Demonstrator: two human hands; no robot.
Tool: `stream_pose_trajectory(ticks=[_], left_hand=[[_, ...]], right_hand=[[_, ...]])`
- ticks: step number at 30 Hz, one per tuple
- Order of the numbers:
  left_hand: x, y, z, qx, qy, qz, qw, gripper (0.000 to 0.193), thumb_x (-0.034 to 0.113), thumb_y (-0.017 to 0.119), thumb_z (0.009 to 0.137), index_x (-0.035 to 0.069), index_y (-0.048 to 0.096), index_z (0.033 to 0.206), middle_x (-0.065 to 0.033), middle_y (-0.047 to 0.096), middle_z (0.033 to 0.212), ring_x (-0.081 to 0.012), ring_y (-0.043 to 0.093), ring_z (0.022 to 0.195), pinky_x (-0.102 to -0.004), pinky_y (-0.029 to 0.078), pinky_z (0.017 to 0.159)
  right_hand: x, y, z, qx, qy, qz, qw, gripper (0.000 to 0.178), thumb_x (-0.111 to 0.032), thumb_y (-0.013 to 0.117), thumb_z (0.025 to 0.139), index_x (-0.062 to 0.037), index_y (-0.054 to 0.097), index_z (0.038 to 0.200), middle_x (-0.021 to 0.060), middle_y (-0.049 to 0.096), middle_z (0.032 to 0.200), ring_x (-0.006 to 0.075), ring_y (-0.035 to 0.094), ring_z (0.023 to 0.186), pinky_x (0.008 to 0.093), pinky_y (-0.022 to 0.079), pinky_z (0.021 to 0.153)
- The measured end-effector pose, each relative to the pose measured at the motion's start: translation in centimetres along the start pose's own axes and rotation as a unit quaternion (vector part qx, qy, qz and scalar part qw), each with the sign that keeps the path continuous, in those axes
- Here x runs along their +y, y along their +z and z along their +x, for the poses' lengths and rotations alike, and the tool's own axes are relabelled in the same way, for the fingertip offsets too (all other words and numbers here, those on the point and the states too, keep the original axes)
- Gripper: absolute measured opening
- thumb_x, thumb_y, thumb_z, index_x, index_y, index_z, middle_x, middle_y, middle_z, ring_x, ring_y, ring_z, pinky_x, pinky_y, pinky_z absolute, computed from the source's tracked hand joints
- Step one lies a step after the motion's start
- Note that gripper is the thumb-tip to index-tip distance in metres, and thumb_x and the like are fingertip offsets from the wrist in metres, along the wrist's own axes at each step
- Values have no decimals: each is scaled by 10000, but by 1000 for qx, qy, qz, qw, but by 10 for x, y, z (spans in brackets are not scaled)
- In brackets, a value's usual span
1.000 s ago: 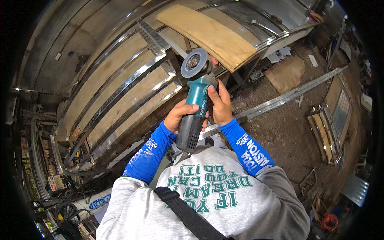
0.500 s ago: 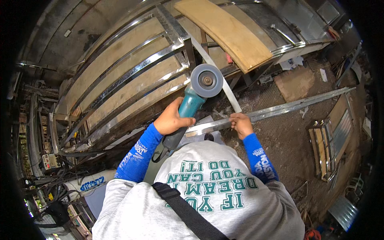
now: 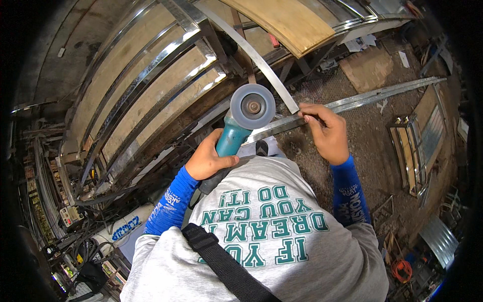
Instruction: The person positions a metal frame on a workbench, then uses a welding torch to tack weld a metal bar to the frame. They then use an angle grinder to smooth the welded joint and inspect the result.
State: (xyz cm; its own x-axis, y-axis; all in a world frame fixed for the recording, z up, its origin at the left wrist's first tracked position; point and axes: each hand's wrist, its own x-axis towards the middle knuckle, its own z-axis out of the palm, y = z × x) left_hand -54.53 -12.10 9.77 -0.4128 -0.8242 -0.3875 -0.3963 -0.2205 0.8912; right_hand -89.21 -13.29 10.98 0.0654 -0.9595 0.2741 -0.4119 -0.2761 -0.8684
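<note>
Mid-frame, the left hand [image 3: 205, 160] clamps fingers round a teal, grey-disced grinder [image 3: 233, 138]; the right hand [image 3: 328, 133] pinches a silvery strip [image 3: 258, 58].

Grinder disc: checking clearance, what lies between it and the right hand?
The end of the pale strip and part of the metal bar, in the head view.

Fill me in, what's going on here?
A person has a teal angle grinder in the left hand, its disc facing up. The right hand's fingertips are at the near end of a flat metal strip; I can't tell how firmly it's gripped. The disc is apart from the strip.
</note>
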Motion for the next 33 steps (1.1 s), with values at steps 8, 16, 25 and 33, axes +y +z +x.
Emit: stream_pose_trajectory(ticks=[8,16,25,33], left_hand=[[1,1,1,4,-1,0,1000,795,263,896,788,-52,523,1416,-182,653,1230,-258,635,1121,-372,487,1018],[5,0,-4,13,13,16,1000,806,263,896,791,-65,515,1421,-185,650,1234,-260,632,1126,-372,487,1021],[2,1,-5,20,16,28,999,833,282,910,789,-66,509,1431,-199,656,1231,-268,641,1127,-375,490,1020],[2,1,-7,15,6,22,1000,841,277,909,793,-67,499,1442,-201,652,1239,-270,640,1134,-373,490,1028]], right_hand=[[-9,14,8,26,-108,-150,982,261,74,707,850,-47,783,1067,115,758,1048,309,756,886,372,605,756],[-3,23,13,1,-133,-174,976,290,119,706,815,-6,782,1066,142,762,1048,311,764,905,364,612,772],[3,24,16,-13,-147,-168,975,318,140,663,801,7,779,1065,169,768,1064,338,764,940,387,617,798],[5,23,16,-22,-139,-167,976,352,139,655,792,-8,781,1086,168,768,1070,347,760,956,401,618,812]])
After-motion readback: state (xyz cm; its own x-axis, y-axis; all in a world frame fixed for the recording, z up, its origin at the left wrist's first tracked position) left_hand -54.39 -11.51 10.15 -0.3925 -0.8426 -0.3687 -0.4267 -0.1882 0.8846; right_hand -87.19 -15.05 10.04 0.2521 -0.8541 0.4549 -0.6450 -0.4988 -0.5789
